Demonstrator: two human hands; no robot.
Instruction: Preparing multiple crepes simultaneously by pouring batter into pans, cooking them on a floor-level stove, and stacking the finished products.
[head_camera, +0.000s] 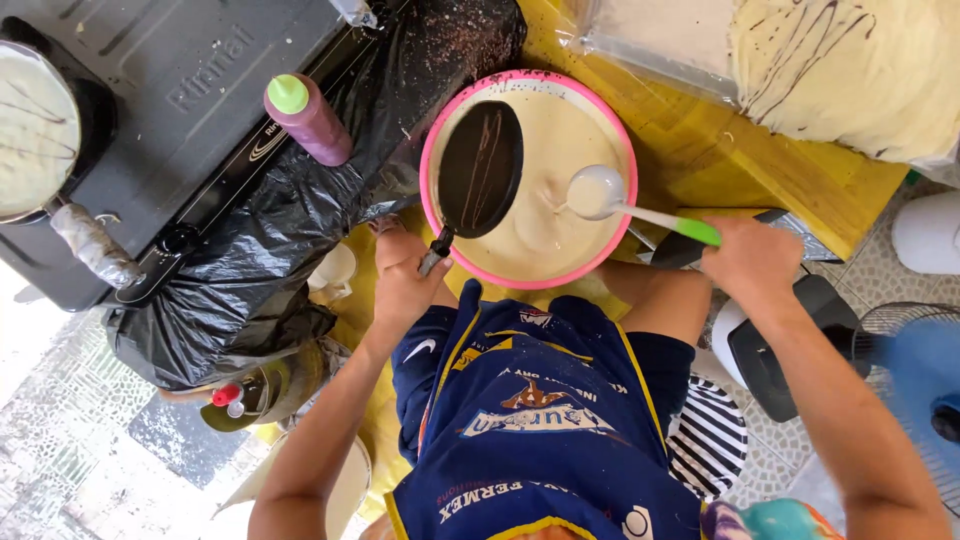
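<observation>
— How many of each, biggest first?

— One pink-rimmed bowl of batter (432, 150) ahead of both hands. One black pan (481, 168), left hand (402, 280) clamped on its handle. One ladle (597, 190), right hand (748, 258) closed round its green handle.

— Anything hidden?

— Second pan (35, 130), far left of the left hand, cut off by the edge.

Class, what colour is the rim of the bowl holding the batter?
Pink, seen in the head view: the bowl.

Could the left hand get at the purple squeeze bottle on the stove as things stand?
Probably not: the left hand is gripping the small black pan over the batter bowl; otherwise the way to the bottle looks open.
</observation>
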